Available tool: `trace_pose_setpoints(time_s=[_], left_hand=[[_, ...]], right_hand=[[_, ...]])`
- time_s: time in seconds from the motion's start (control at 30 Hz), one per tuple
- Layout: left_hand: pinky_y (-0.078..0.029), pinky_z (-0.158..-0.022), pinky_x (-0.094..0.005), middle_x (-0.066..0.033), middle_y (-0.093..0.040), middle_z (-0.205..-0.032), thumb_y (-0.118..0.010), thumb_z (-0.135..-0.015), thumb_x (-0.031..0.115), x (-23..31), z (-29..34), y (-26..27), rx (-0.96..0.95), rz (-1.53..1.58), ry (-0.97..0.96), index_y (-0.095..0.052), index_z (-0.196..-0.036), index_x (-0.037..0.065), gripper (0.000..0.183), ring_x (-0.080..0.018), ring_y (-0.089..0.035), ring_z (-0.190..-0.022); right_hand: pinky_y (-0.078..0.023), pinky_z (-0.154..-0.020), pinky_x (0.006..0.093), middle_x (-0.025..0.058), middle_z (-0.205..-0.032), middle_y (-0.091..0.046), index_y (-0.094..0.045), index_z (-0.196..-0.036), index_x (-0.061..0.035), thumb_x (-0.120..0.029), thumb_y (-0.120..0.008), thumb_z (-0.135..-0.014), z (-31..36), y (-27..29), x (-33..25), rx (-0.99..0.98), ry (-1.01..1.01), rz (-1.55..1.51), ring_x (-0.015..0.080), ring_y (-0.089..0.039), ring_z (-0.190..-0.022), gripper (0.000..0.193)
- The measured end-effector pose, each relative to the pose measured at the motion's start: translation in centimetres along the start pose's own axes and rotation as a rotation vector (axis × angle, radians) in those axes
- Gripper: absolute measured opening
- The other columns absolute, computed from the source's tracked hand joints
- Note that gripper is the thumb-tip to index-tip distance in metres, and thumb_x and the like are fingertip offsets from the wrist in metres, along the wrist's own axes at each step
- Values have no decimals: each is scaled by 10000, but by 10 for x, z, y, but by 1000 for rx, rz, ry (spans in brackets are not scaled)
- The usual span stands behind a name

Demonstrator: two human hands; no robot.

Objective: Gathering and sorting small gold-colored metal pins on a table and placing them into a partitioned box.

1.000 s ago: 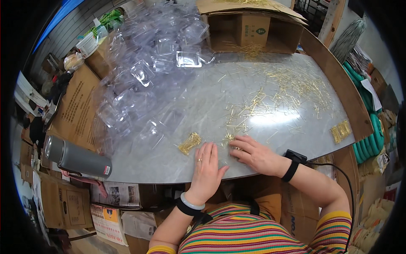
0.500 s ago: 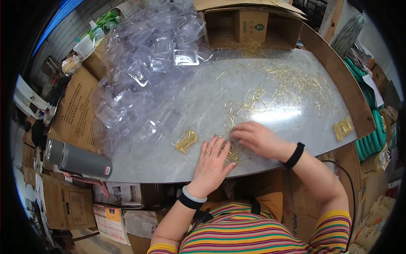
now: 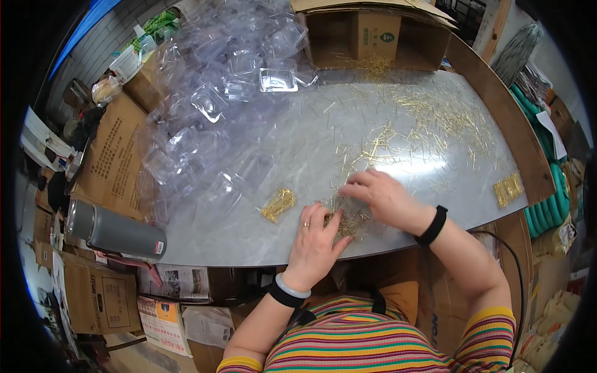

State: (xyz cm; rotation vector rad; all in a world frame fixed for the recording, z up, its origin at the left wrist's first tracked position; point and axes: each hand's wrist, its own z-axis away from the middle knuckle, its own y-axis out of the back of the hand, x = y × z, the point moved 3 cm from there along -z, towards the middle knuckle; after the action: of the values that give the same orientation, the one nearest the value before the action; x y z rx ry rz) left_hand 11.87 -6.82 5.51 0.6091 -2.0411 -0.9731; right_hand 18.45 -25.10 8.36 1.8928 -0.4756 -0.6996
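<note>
Pins [image 3: 348, 221], thin, gold, heaped under spread left hand [image 3: 316, 239] and loosely curled right hand [image 3: 380, 198].

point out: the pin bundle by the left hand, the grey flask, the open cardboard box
pin bundle [image 3: 278, 204]: head view, middle of the gold bunch.
grey flask [image 3: 115, 232]: head view, middle of its lying body.
cardboard box [image 3: 379, 32]: head view, its inner back wall.
</note>
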Motion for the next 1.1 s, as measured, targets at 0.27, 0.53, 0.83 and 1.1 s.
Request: trace_pose_setpoints(time_s=[0.27, 0.53, 0.83, 1.1], left_hand=[[-433, -1012, -483, -204, -490, -1169, -785, -839, 249, -2, 3, -2, 28, 12, 29, -608, -1246, -22, 520, -425, -471, -1215], [-432, -1009, -478, -213, -487, -1168, -789, -833, 238, 0, 1, -2, 12, 16, 21, -607, -1240, -41, 526, -424, -472, -1215], [-429, -1016, -478, -207, -487, -1169, -781, -839, 222, 0, 1, -2, 13, 6, 21, -596, -1259, -44, 530, -425, -468, -1225], [-430, -1018, -477, -208, -476, -1191, -775, -850, 230, 2, 1, 0, -1, -10, 6, -575, -1301, -37, 561, -430, -463, -1231]], right_hand=[[-535, -793, 420, 110, -1019, -600, -620, -1011, -72, -93, -656, -870, -9, 1, 13, -216, -170, -22, 339, -624, -955, 147], [-532, -768, 439, 125, -992, -584, -579, -960, -54, -148, -664, -882, -10, 0, 40, -53, -346, 120, 342, -625, -921, 148], [-549, -748, 396, 104, -933, -617, -601, -977, -55, -91, -683, -818, -17, -4, 39, -140, -261, 412, 310, -671, -892, 183], [-546, -764, 378, 118, -1080, -589, -589, -1079, -47, -108, -736, -768, -2, 22, 54, -46, -416, 576, 288, -654, -955, 349]])
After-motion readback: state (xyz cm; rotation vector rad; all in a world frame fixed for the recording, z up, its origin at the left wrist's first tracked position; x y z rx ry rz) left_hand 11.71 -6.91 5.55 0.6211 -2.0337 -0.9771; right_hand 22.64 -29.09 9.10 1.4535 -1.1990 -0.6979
